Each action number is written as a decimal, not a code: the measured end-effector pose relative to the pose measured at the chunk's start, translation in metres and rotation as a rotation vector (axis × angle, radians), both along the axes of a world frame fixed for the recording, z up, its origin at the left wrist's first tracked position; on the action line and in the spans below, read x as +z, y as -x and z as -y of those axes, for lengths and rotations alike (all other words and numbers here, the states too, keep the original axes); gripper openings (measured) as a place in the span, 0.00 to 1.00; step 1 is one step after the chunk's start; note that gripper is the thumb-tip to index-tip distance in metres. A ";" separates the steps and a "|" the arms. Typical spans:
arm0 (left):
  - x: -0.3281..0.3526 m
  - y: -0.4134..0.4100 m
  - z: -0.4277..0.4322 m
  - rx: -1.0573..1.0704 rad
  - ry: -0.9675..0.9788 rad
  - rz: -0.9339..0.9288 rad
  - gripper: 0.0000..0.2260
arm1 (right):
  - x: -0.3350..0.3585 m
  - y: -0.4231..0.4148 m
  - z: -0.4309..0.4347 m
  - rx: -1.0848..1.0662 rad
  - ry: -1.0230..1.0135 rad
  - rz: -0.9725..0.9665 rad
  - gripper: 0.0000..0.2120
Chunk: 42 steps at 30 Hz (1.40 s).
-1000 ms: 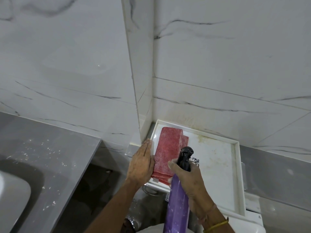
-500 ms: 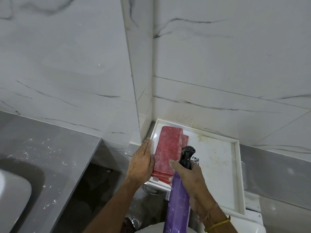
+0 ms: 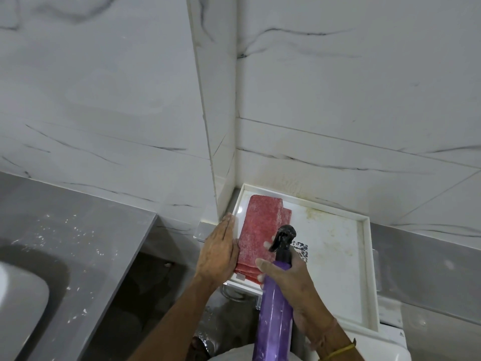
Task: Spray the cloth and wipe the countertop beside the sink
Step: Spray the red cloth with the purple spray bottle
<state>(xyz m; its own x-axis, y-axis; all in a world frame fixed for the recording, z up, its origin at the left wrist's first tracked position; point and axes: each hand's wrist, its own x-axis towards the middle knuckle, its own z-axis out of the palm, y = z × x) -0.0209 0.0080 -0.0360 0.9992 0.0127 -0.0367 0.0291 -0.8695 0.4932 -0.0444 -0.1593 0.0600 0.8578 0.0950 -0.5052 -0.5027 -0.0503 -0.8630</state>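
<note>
**Spraying the folded cloth on the tray**

The red folded cloth (image 3: 263, 231) lies in the white tray's (image 3: 364, 259) left part, against the tray's left rim, in the wall corner. The left hand (image 3: 218, 252) lies flat, fingers together and extended, along the cloth's left edge at that rim, steadying it rather than pinching it. The right hand (image 3: 291, 282) is wrapped around the neck of the purple spray bottle (image 3: 273, 316), whose black nozzle (image 3: 283, 237) hangs just over the near right part of the cloth; one fingertip shows at the trigger, but how far it is squeezed cannot be told.

The step in hand looks to be wetting the cloth. To do it well, aim the nozzle at the cloth's middle, not the bare tray, and keep the left palm clear of the mist. The grey countertop (image 3: 86, 243), well to the tray's left beside the sink (image 3: 23, 295), shows white specks not yet wiped.
</note>
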 end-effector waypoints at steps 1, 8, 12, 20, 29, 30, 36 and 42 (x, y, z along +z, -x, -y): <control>0.000 0.000 0.000 -0.002 -0.002 0.000 0.26 | -0.001 0.002 0.001 0.004 0.017 0.014 0.18; 0.000 0.001 0.000 -0.006 -0.004 -0.004 0.26 | -0.003 0.002 0.000 0.003 0.049 0.073 0.19; 0.000 0.001 0.000 -0.014 0.003 0.003 0.26 | 0.000 -0.004 -0.007 0.035 0.052 0.125 0.18; 0.000 0.002 -0.001 -0.011 0.006 0.010 0.26 | 0.002 -0.006 -0.008 0.061 0.052 0.071 0.16; -0.001 0.001 -0.002 -0.035 -0.010 0.026 0.26 | 0.006 -0.005 -0.005 0.068 -0.006 -0.007 0.14; -0.001 0.001 -0.002 -0.035 -0.007 0.026 0.26 | 0.006 -0.005 -0.005 0.062 -0.009 -0.015 0.13; -0.002 0.001 -0.002 -0.033 -0.003 0.038 0.25 | 0.007 -0.005 -0.005 0.045 -0.014 -0.038 0.12; -0.003 0.000 -0.002 -0.026 -0.003 0.032 0.26 | 0.008 -0.008 -0.004 0.024 -0.029 -0.068 0.12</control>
